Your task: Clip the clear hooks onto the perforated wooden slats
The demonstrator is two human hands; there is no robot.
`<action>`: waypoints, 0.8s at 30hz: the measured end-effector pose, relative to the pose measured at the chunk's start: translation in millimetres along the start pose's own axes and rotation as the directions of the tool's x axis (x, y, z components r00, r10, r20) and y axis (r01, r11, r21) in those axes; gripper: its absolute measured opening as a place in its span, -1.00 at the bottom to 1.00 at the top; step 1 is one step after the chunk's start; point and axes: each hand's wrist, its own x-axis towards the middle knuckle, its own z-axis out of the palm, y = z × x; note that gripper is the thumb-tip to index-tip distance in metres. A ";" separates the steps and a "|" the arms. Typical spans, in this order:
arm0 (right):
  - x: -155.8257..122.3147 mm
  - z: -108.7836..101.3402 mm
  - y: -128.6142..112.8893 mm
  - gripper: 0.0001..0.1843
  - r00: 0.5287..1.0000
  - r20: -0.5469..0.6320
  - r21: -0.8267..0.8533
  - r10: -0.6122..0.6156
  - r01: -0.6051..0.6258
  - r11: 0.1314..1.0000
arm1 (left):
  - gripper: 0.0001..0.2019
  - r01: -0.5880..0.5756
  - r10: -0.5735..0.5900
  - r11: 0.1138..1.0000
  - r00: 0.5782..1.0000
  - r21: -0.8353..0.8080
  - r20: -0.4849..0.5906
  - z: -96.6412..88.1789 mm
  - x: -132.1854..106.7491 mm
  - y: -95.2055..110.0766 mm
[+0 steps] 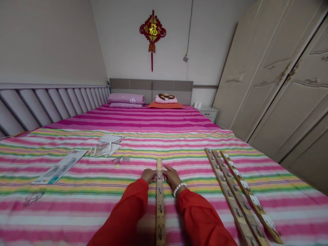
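Observation:
A long, narrow wooden strip (160,198) with small holes lies lengthwise in front of me on the striped sheet. Several small metal hooks sit along it. Near its far end is a clear-backed hook (159,175), with my hands on either side. My left hand (149,175) has its fingers closed at the left edge of this hook. From the right, my right hand (172,177) pinches at the opposite edge, its index finger partly raised. Whether the hook's backing is fixed to the wood cannot be made out.
To the right lie three more hooked strips (232,186), one with white pieces. A long packet (61,166), a pile of flat packets (109,145), a small clear item (120,160) and a tangled clear item (34,196) lie left. Wardrobes (276,78) flank the bed.

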 end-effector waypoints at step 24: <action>-1.4 -7.4 8.1 0.10 0.984 0.174 0.055 -0.021 0.012 0.998 | -0.62 0.005 -0.011 0.992 0.999 0.125 0.047 -0.2 0.3 -0.3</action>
